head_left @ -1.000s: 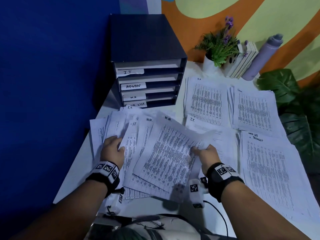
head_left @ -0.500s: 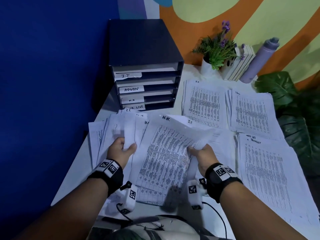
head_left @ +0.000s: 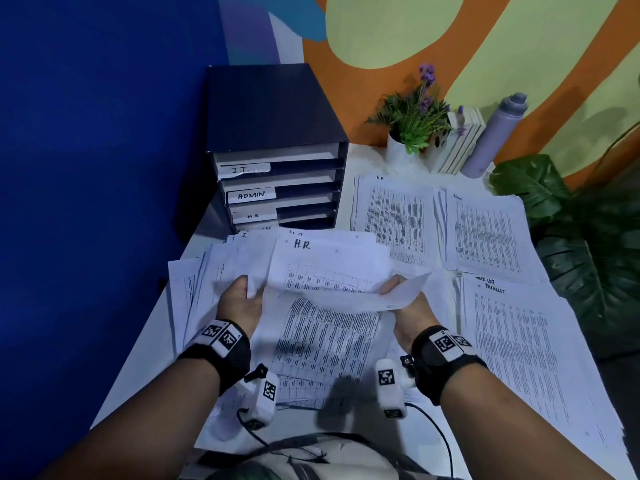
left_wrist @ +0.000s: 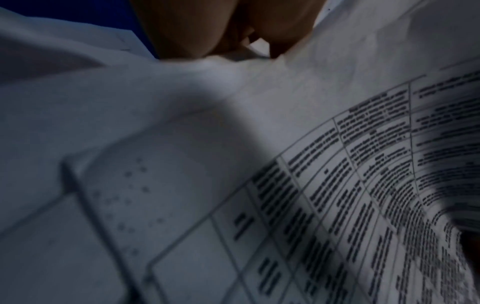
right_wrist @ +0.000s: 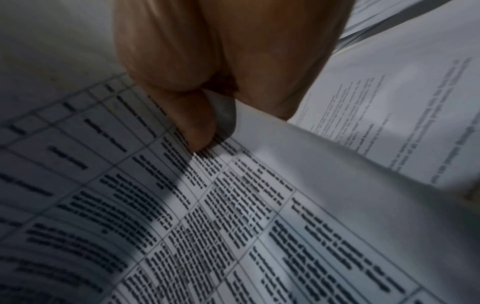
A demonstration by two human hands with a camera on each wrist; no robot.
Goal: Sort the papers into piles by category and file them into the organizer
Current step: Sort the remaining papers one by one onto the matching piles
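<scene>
Fingers: my left hand (head_left: 240, 303) and right hand (head_left: 407, 299) each pinch a side edge of the H.R. sheet (head_left: 329, 265), lifted and buckled.
Beneath: loose papers (head_left: 322, 341) fanned.
Beyond: organizer (head_left: 273, 140), slots facing me.
Right: sorted piles (head_left: 485, 233); bare table (head_left: 138, 368) left.

You hold thin matt white paper, the H.R. sheet (head_left: 329, 268), printed with black tables; it buckles softly between your hands. Organizer (head_left: 270, 112): dark navy, smooth matt board or plastic, cannot tell which. Worktop (head_left: 138, 358): smooth, pale, matt. Bottle (head_left: 491, 136) at the far edge: matt lilac finish.
</scene>
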